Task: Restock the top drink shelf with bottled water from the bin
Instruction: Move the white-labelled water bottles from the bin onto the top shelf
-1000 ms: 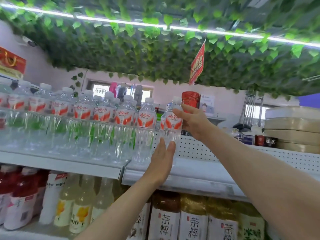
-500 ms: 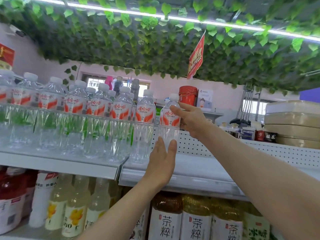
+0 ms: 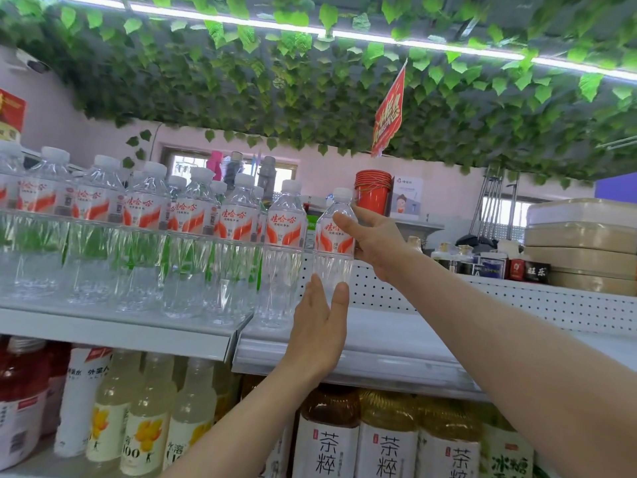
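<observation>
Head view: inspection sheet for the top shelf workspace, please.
Surface: white top shelf, bare to the right of the bottles.
Job's things: row of water bottles standing left; one water bottle upright at the row's right end.
Clutter: red cups, stacked trays, small boxes behind the shelf.
Hands: right hand grips the bottle's label; left hand, fingers straight, against its lower part.
Cables: nothing seen.
Surroundings: leaf garland overhead, red sign, tea bottles on lower shelf.

We work from one wide-angle view, worn on the head. It faces forward and tilts upward, at close range to the top shelf (image 3: pixel 120 334). The frame runs from the lower-shelf bottles (image 3: pixel 324 439) at its bottom edge to the leaf-covered ceiling (image 3: pixel 241 91) at its top edge.
</observation>
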### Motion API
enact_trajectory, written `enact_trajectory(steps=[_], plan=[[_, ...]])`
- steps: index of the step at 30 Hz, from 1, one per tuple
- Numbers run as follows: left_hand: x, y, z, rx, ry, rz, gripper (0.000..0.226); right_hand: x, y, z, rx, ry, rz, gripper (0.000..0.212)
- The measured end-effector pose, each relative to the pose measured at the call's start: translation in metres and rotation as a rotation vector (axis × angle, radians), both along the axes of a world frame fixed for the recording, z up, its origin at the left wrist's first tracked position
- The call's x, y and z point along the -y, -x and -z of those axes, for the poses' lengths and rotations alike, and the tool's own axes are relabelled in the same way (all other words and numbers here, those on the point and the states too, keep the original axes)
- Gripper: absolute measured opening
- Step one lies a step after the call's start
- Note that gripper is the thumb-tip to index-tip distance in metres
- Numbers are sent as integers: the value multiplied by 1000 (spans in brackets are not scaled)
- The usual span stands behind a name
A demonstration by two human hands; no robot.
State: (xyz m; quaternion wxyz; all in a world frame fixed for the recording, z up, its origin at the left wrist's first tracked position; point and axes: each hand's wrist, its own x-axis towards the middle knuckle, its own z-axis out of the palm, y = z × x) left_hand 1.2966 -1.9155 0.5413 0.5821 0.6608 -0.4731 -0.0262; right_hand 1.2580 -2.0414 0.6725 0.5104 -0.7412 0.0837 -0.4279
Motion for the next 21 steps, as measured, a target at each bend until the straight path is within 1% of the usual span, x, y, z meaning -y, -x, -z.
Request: enact_trajectory(steps=[3,6,7,10,12,15,17,21], plan=[[0,1,0,3,14,-14,83,-6,3,-1,-38,5,34,70],[-2,7,-2,4,32,-51,77,-14,16,-3,-119,7,50,55],[-3,11,-2,0,30,-69,77,-15,23,-3,-153,15,74,53],[-7,29,-2,-14,14,-125,76,-14,56,1,-232,124,211,63],[-8,45,-3,-11,29,-168,76,-12,86,6,-261,244,290,63],[-8,77,-8,0,42,-243,75,-6,134,15,-299,337,291,59],[-9,99,-9,3,35,-288,75,-4,166,22,-328,373,274,60],[-13,146,2,70,4,-397,75,0,227,45,-368,470,251,60]])
